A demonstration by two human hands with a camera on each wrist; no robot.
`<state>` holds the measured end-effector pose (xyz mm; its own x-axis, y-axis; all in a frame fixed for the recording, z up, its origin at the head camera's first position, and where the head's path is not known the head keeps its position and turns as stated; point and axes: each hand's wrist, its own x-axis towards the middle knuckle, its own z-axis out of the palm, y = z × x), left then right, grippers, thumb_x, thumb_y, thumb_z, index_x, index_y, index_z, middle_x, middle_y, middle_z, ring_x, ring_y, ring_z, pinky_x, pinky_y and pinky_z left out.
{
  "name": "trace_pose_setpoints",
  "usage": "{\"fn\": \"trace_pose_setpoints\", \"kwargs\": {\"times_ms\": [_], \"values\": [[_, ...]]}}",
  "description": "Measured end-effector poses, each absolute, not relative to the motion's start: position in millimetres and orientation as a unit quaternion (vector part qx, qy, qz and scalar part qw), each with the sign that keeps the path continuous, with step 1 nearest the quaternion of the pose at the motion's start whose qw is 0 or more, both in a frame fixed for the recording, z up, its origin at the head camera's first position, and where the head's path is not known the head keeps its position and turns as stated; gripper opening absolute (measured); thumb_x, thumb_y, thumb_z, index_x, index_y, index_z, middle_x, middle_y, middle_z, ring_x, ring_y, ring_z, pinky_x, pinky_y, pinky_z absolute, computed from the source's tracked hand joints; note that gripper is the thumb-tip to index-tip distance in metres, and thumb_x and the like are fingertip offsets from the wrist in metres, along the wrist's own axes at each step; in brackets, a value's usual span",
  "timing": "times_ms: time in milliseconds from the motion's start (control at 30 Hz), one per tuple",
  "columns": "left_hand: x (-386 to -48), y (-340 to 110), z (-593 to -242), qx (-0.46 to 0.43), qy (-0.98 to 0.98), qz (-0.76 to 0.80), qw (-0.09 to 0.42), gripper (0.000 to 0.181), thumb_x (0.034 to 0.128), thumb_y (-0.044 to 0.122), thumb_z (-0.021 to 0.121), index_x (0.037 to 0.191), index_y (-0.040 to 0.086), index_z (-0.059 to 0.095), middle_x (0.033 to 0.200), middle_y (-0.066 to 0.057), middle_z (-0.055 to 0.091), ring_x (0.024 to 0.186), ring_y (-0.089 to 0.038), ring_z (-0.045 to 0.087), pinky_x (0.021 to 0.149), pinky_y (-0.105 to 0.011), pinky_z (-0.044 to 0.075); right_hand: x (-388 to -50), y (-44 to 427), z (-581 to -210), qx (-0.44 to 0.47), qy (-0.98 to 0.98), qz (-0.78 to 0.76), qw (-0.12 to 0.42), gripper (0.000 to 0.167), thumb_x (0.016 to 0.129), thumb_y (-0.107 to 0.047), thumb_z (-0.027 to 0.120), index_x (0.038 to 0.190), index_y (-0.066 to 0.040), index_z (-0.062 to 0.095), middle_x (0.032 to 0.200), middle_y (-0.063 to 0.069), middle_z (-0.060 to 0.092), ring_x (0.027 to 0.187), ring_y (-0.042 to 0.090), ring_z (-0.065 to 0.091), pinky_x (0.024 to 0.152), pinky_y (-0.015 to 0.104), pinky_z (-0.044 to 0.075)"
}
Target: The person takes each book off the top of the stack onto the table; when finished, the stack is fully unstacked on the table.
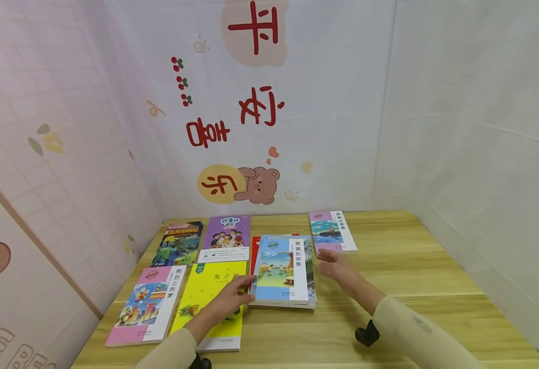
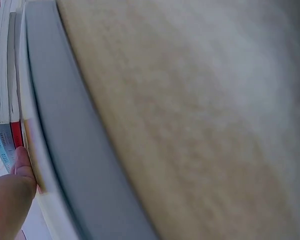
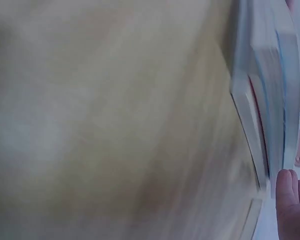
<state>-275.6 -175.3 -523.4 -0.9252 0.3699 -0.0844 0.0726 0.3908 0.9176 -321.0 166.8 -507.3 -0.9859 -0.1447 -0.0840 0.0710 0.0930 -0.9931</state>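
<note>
A stack of several paperback books lies in the middle of the table, topped by a blue-and-white book (image 1: 275, 277). A red book (image 1: 254, 245) sticks out beneath it at the back left. At the stack's left side is my left hand (image 1: 229, 298), its fingers touching or very close to the book edges; in the left wrist view the thumb lies along the spines (image 2: 4, 132). My right hand (image 1: 338, 269) stands beside the stack's right side, fingers extended. In the right wrist view its fingertips sit by the page edges (image 3: 272, 100). Nothing is gripped by either hand.
Left of the stack lie a yellow book (image 1: 214, 287), a pink-and-white book (image 1: 147, 307), a purple book (image 1: 225, 238) and a dark green book (image 1: 177, 245). Another pink-and-white book (image 1: 333, 230) lies at the back right. White printed cloth (image 1: 334, 128) surrounds the wooden table (image 1: 412, 271).
</note>
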Motion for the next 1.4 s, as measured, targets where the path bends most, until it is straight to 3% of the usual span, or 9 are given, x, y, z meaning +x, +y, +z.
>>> {"fn": "trace_pose_setpoints", "kwargs": {"times_ms": [367,567,933,1400], "values": [[-275,-175,-523,0.141,0.827,0.527,0.135,0.058,0.0945,0.022,0.069,0.147,0.01,0.047,0.145,-0.018,0.042,0.128,-0.036,0.043,0.106,-0.055,0.038,-293,155,-521,-0.016,0.76,-0.643,0.092,0.054,0.092,-0.008,0.067,0.14,0.006,0.049,0.136,0.024,0.054,0.115,0.03,0.059,0.096,0.046,0.051],[-274,-166,-521,0.137,0.849,0.495,0.125,0.067,0.0888,0.031,0.075,0.146,0.009,0.049,0.146,-0.018,0.038,0.12,-0.033,0.045,0.103,-0.053,0.041,-287,151,-526,-0.022,0.766,-0.637,0.082,0.055,0.09,-0.009,0.069,0.138,0.008,0.049,0.133,0.027,0.055,0.113,0.031,0.059,0.093,0.045,0.052],[-272,-145,-524,0.097,0.885,0.45,0.069,0.088,0.0783,0.043,0.083,0.147,0.003,0.045,0.144,-0.025,0.036,0.12,-0.038,0.044,0.104,-0.057,0.039,-286,150,-526,-0.011,0.761,-0.643,0.086,0.061,0.088,-0.007,0.072,0.142,0.007,0.046,0.132,0.026,0.056,0.106,0.028,0.061,0.084,0.038,0.055],[-273,-155,-523,0.109,0.878,0.456,0.096,0.082,0.0829,0.039,0.08,0.15,0.009,0.042,0.147,-0.019,0.035,0.121,-0.034,0.043,0.108,-0.055,0.036,-286,153,-528,0.004,0.757,-0.646,0.1,0.058,0.09,-0.006,0.071,0.141,0.008,0.047,0.119,0.017,0.062,0.093,0.022,0.064,0.078,0.041,0.057]]}}
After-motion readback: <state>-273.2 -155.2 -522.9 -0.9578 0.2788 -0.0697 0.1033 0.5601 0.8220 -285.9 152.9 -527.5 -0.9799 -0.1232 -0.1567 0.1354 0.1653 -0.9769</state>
